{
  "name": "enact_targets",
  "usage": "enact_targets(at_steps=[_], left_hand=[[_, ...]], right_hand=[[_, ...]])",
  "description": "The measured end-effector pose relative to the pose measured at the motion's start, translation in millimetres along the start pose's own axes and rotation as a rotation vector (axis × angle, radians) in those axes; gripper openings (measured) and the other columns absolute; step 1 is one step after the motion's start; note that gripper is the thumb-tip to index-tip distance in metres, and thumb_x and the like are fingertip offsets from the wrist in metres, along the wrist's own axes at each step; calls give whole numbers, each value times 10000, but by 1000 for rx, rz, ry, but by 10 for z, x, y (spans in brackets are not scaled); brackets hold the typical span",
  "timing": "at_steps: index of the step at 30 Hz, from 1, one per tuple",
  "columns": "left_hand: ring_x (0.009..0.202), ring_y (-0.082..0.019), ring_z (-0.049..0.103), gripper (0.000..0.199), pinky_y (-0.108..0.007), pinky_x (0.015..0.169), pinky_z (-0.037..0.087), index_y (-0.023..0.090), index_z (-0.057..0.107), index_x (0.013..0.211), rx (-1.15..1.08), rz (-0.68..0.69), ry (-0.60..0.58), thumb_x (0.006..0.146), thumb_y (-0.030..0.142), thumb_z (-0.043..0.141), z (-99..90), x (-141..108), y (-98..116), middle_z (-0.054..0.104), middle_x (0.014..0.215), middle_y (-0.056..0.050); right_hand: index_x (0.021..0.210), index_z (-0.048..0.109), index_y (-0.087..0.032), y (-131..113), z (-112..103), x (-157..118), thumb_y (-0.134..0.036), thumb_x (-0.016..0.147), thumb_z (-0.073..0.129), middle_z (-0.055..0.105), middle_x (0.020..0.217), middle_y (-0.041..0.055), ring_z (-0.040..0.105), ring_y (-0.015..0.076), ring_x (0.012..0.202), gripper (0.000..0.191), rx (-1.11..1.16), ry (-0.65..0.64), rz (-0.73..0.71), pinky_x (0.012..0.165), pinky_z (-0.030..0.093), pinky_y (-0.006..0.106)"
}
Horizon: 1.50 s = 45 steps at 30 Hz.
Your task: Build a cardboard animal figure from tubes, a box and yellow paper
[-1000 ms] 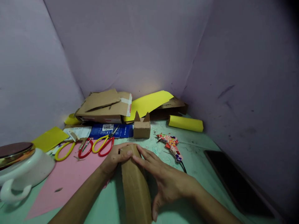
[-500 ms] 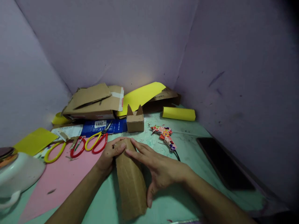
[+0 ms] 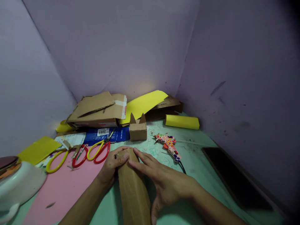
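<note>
A long folded piece of brown cardboard [image 3: 133, 190] stretches from the bottom edge up to my hands. My left hand [image 3: 114, 164] grips its far end, thumb on top and fingers curled behind. From the other side my right hand [image 3: 159, 178] presses on the same end, its fingers at the right edge and its thumb low along the side. Just beyond stands a small cardboard box with two pointed ears [image 3: 138, 129]. A flower-patterned glue gun [image 3: 167, 145] lies to the right of it, its black cord trailing toward me.
Two pairs of scissors [image 3: 99, 151] with red and yellow handles lie by pink paper [image 3: 67, 187]. A white pot [image 3: 25, 181] is at the left, a dark flat device [image 3: 234, 178] at the right. Stacked cardboard [image 3: 96, 107] and a yellow paper roll [image 3: 182, 122] sit near the walls.
The view has tilted up a little, so everything sits lower in the picture. Both hands keep nearly the same hold on the cardboard piece.
</note>
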<state>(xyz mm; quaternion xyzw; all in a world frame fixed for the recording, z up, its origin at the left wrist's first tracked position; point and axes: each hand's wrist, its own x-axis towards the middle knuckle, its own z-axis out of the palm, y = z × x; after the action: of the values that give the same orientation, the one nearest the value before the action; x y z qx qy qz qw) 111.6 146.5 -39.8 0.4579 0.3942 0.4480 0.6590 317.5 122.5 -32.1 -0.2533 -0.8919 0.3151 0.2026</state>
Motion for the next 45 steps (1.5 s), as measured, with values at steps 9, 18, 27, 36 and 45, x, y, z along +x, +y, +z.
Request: enact_targets(at_steps=[9, 18, 27, 36, 45], left_hand=[[647, -161, 595, 339, -254, 612, 466, 190, 664, 906, -100, 181, 264, 631, 373, 740, -204, 34, 151, 673, 751, -12], [711, -150, 575, 371, -220, 632, 447, 167, 661, 911, -176, 279, 365, 609, 349, 775, -220, 60, 169, 680, 780, -8], [763, -136, 578, 426, -206, 662, 463, 195, 596, 966, -234, 277, 420, 607, 324, 788, -74, 18, 188, 642, 827, 23], [1060, -181, 544, 621, -234, 853, 433, 269, 507, 1160, -222, 157, 364, 606, 299, 785, 77, -71, 169, 611, 1093, 8], [956, -202, 595, 620, -258, 753, 464, 253, 508, 1106, -206, 112, 284, 557, 249, 797, 43, -67, 148, 643, 967, -9]], right_hand=[[1430, 221, -333, 105, -101, -94, -328, 619, 808, 148, 1537, 89, 159, 309, 1390, 1000, 118, 337, 191, 1097, 183, 539], [1343, 368, -299, 101, -88, -52, -255, 728, 696, 417, 1376, 95, 489, 264, 1179, 699, 359, 468, 292, 1002, 382, 487], [1383, 237, -263, 110, 13, 24, -586, 728, 614, 396, 1366, 136, 549, 290, 1073, 822, 768, 525, 426, 822, 497, 450], [1076, 431, -239, 36, -32, 73, -428, 609, 732, 531, 1043, 57, 536, 244, 956, 587, 665, 745, 486, 737, 466, 330], [1100, 449, -219, 67, -40, 46, -422, 549, 740, 532, 1048, 63, 522, 261, 929, 655, 428, 693, 598, 758, 437, 346]])
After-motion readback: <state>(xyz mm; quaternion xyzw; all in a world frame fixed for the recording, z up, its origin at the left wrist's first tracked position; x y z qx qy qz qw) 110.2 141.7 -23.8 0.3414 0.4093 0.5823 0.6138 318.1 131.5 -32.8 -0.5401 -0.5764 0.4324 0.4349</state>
